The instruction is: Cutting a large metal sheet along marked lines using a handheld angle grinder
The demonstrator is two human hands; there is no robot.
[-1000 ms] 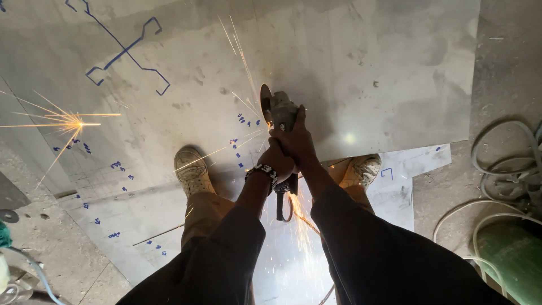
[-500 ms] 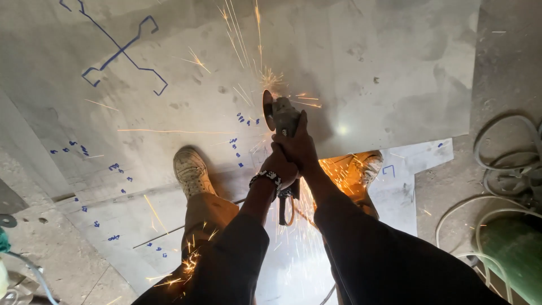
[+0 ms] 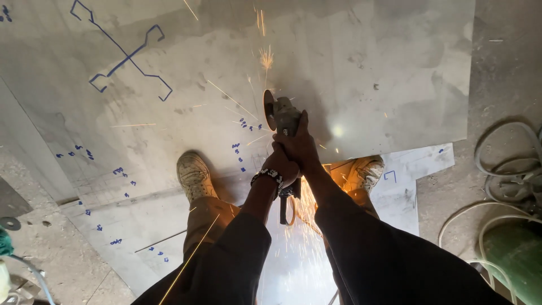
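Both hands clamped one angle grinder [image 3: 280, 116], the right hand [image 3: 301, 148] closed round its body and the left hand [image 3: 279, 168] closed round the grip nearer the person. Its disc met the steel sheet [image 3: 367, 68] on the floor between the boots. Compared with a second earlier, the spark burst at far left had died; sparks now flew beyond the disc and back between the legs, so cutting went on.

Both hands, left hand [image 3: 280, 165] and right hand [image 3: 300, 146], sit one behind the other on the angle grinder [image 3: 282, 117], over the metal sheet [image 3: 361, 68]. Shoes flank them. Hoses [image 3: 502, 169] lie right.
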